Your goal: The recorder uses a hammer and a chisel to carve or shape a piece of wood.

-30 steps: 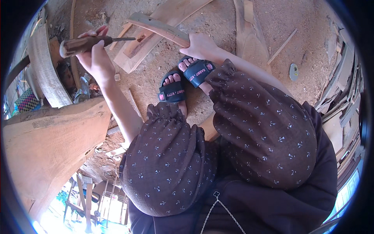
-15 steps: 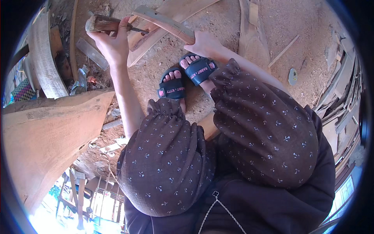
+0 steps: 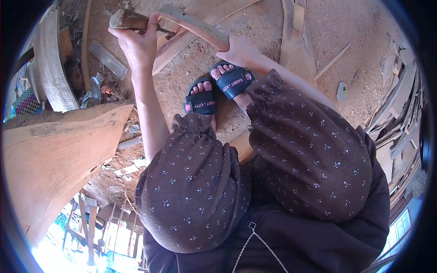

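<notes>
My left hand [image 3: 139,45] is closed on a wooden-handled chisel [image 3: 129,20] with a pale worn end, held sideways at the top left. Its thin metal shaft reaches a dark notch in a light board [image 3: 168,57] lying on the ground; whether the tip touches cannot be told. My right hand [image 3: 241,51] grips the near end of a flat wooden bar [image 3: 195,26], which slants up and left above the board toward the chisel. My feet in dark slide sandals [image 3: 230,82] are just below the board.
A wide slab of wood [image 3: 59,159] is at left, beside curved planks [image 3: 57,63] and scraps. Another board [image 3: 293,41] and a thin stick [image 3: 332,61] lie on the dirt floor. Stacked thin offcuts [image 3: 393,104] line the right, near a small oval object [image 3: 341,91].
My left hand has moved up and to the right with the chisel, bringing its shaft to the board's notch. My right hand and the bar have shifted slightly up and right.
</notes>
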`<state>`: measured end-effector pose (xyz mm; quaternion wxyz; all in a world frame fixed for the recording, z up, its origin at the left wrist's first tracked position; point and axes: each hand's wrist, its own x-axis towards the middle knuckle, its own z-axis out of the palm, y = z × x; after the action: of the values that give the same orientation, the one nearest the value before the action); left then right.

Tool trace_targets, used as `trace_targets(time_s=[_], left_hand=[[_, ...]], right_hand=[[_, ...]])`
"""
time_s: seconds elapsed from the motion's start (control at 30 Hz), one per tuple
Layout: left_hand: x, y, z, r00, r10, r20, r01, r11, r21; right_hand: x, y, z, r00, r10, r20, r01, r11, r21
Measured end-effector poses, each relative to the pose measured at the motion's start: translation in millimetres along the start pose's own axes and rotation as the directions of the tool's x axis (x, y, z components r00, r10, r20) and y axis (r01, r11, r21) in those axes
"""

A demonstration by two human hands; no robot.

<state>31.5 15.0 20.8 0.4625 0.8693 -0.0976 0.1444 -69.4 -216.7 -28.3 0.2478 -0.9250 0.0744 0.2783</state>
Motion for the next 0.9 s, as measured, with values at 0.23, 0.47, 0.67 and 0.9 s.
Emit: trace_targets(time_s=[0.23,0.47,0.67,0.9], left_hand=[[6,-4,4,1.000,0.004,0.024,-0.005,0.998,0.055],[24,-21,7,0.986,0.042,0.160,-0.017,0.987,-0.160],[33,-19,9,0.993,0.056,0.108,-0.020,0.949,-0.315],[26,5,15,0.987,0.156,0.043,-0.153,0.985,-0.077]], right_hand=[[2,4,5,1.000,0.011,-0.022,-0.011,1.000,-0.019],[1,1,3,1.000,0.020,-0.010,-0.020,1.000,-0.014],[3,3,3,1.000,0.005,0.003,-0.005,1.000,-0.011],[2,3,2,1.000,0.008,-0.005,-0.009,0.999,-0.037]])
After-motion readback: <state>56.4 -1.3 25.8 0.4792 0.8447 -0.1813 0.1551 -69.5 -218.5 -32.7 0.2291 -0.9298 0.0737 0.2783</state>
